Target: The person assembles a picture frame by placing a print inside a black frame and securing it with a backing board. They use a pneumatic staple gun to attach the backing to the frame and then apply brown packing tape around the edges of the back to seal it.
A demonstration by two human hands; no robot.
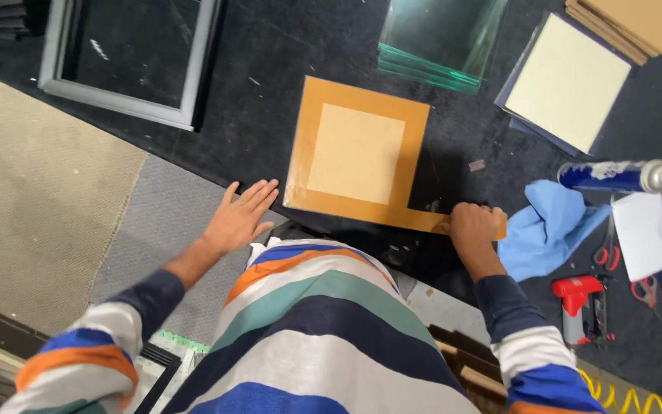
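head view: looking down over a striped sweater at a dark workbench (pixel 285 46).
left hand (pixel 240 217): flat, fingers spread, palm down on the near edge of the bench just left of the backing board; it holds nothing and seems to brace the body.
right hand (pixel 475 226): closed into a fist at the board's near right corner, pressing there; what it grips, if anything, is hidden inside the fist, so i cannot tell.
backing board (pixel 358 153): brown square with a paler square in its middle, lying flat between the hands, its near edge along the bench edge.
glass panes (pixel 438 38): a stack, far of the board.
black frame (pixel 128 57): far left, lying flat.
blue cloth (pixel 549 226): touching the right hand's right side.
sealant tube (pixel 614 176): right, beyond the cloth.
red stapler (pixel 580 307): near right, beside scissors (pixel 607 249).
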